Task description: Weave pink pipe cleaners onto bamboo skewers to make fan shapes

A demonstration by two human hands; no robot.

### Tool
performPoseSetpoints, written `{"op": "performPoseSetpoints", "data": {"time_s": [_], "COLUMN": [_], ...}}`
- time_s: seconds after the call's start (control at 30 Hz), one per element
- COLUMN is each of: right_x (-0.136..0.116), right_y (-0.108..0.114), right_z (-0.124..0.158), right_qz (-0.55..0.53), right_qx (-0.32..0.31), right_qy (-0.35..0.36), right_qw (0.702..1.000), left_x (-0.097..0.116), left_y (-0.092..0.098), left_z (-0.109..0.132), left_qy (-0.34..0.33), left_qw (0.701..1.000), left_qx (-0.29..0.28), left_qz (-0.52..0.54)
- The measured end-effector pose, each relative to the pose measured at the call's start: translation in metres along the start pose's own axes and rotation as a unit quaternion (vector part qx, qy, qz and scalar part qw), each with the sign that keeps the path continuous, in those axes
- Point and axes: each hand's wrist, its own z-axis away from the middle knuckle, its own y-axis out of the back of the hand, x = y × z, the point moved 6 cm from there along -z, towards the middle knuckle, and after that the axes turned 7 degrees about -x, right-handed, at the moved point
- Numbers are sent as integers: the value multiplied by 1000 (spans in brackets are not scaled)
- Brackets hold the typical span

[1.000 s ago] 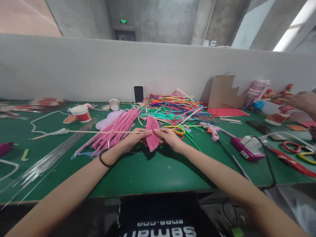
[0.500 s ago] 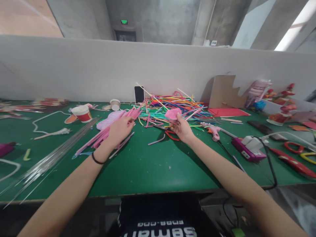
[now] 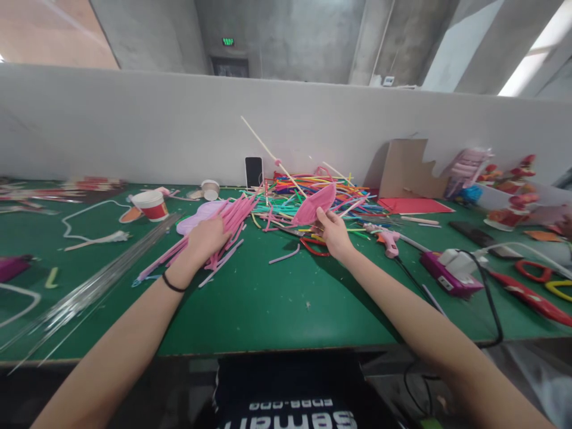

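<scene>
My right hand [image 3: 332, 231] is closed on a flat pink fuzzy piece [image 3: 314, 204] fixed to a thin wooden stick [image 3: 263, 145] that slants up to the left. It is raised over a heap of coloured pipe cleaners [image 3: 313, 190]. My left hand [image 3: 206, 238] lies palm down, fingers curled, on a bundle of pink pipe cleaners [image 3: 218, 229] on the green table [image 3: 268, 304]. A black band circles my left wrist.
A phone [image 3: 254, 171] leans on the grey wall. A paper cup [image 3: 151, 205] and thin wires [image 3: 89, 289] lie to the left. A pink glue gun [image 3: 388, 239], a purple device [image 3: 449, 274], cables and red scissors [image 3: 536, 295] are to the right, with cardboard [image 3: 404, 167] behind.
My hands parted. The right carried the pink piece on its stick away to the coloured heap and tilted the stick upward. The left moved onto the pink bundle.
</scene>
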Motion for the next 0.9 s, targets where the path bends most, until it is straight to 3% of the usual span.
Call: {"op": "performPoseSetpoints", "data": {"time_s": [0.2,0.63,0.77,0.9], "right_x": [0,1,4,3], "right_y": [6,6,8,7], "right_z": [-5,-3,-4,-4], "right_qz": [25,-45,-77,-118], "right_qx": [-11,29,48,64], "right_qy": [11,-15,-31,-51], "right_qw": [1000,998,995,990], "left_x": [0,1,-4,-8], "left_y": [-1,3,4,11], "left_z": [0,3,-4,-10], "left_qy": [-2,-35,-29,-55], "left_qw": [999,992,971,923], "left_qx": [-26,67,103,149], "left_qz": [30,104,212,351]}}
